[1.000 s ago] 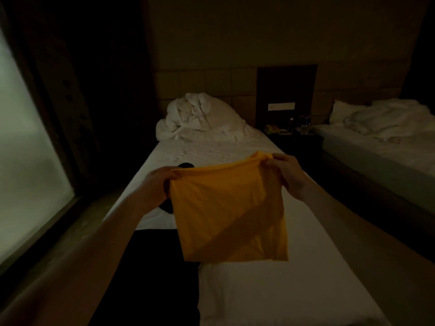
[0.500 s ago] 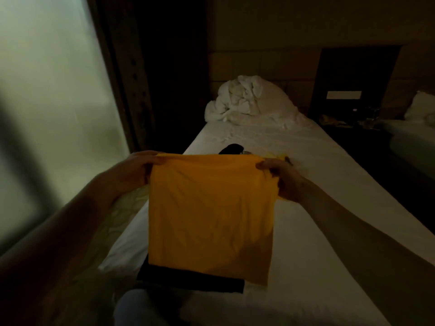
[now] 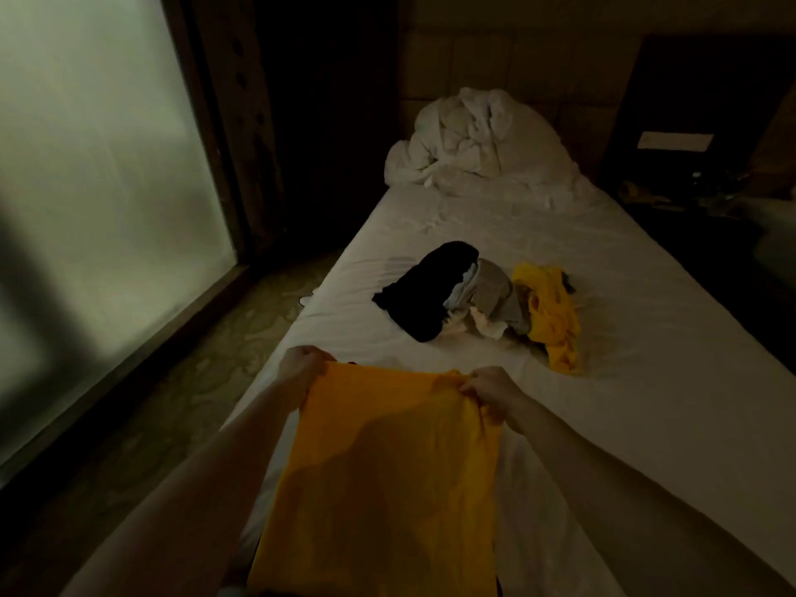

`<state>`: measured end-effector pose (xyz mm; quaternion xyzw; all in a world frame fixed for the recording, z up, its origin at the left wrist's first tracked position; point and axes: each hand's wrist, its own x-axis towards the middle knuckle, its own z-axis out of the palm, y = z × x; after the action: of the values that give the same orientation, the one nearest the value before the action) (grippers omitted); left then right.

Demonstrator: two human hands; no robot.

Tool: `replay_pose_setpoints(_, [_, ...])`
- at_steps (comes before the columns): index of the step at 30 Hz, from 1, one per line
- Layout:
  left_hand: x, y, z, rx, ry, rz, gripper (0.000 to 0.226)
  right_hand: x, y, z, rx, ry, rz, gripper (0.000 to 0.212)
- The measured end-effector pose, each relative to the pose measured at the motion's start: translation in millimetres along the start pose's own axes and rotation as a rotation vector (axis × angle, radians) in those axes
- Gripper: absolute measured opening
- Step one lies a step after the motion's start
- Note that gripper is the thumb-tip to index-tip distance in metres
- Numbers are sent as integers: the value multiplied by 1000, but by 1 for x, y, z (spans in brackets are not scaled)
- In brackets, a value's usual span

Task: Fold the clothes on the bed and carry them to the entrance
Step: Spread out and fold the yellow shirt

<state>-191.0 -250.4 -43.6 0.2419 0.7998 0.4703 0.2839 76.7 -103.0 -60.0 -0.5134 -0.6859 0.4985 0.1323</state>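
Pale frosted window (image 3: 99,200) at left, left hand (image 3: 301,367) gripping one top corner of orange folded cloth garment (image 3: 387,480), right hand (image 3: 489,387) gripping the other, above white-sheeted bed (image 3: 646,381), crumpled clothes pile (image 3: 478,295) beyond

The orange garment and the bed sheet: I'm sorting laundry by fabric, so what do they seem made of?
The orange garment, gripped by the left hand and right hand, looks like thin matte knit, perhaps cotton jersey: it hangs limp. The bed sheet looks like woven white cotton, showing fine creases.
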Motion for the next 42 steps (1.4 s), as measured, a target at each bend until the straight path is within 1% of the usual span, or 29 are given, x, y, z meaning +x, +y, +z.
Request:
replay_pose_setpoints(2, [15, -4, 11, 58, 16, 37, 29, 15, 3, 4, -60, 21, 11, 41])
replay_pose_setpoints(5, [31, -15, 25, 246, 7, 114, 30, 29, 12, 9, -102, 10, 43, 39])
replay_pose_setpoints(6, [34, -18, 29, 323, 1, 152, 30, 33, 17, 10, -106, 3, 47, 32])
replay_pose_setpoints(8, [39, -19, 35, 487, -9, 246, 31, 40, 23, 11, -100, 3, 34, 11])
replay_pose_setpoints(9, [40, -16, 39, 573, -14, 295, 31, 43, 26, 10, -79, 11, 23, 6])
replay_pose_setpoints(11, [40, -5, 48, 709, -16, 395, 28, 48, 31, 3, -40, 41, -1, 12])
replay_pose_setpoints(13, [39, 12, 63, 765, -17, 492, 26, 55, 36, -10, -39, 97, -23, 14])
replay_pose_setpoints(15, [39, 28, 83, 800, -34, 586, 24, 63, 43, -29, -102, 184, -28, 14])
replay_pose_setpoints(17, [41, 41, 109, 844, -63, 667, 23, 72, 52, -53, -160, 261, -16, 24])
replay_pose_setpoints(21, [45, 64, 171, 904, -107, 774, 26, 87, 68, -109, -303, 366, -35, 39])
replay_pose_setpoints(24, [51, 75, 216, 947, -158, 814, 32, 106, 74, -148, -359, 377, -61, 48])
replay_pose_setpoints(27, [60, 83, 260, 979, -197, 842, 42, 137, 79, -177, -403, 400, -98, 51])
replay_pose_setpoints(29, [65, 87, 286, 962, -216, 856, 49, 160, 79, -188, -407, 397, -131, 55])
replay_pose_setpoints(33, [78, 87, 334, 952, -279, 889, 67, 208, 77, -196, -334, 339, -198, 53])
replay_pose_setpoints(36, [89, 85, 364, 943, -341, 923, 73, 242, 82, -195, -315, 297, -147, 55])
replay_pose_setpoints(37, [91, 84, 372, 927, -352, 919, 74, 250, 84, -194, -317, 301, -125, 52])
replay_pose_setpoints(38, [92, 83, 378, 898, -351, 913, 74, 253, 84, -194, -343, 330, -96, 47])
replay_pose_setpoints(40, [93, 83, 385, 824, -325, 905, 68, 253, 84, -194, -446, 445, -66, 36])
replay_pose_setpoints(42, [94, 86, 388, 753, -272, 894, 57, 242, 81, -196, -539, 595, -139, 32])
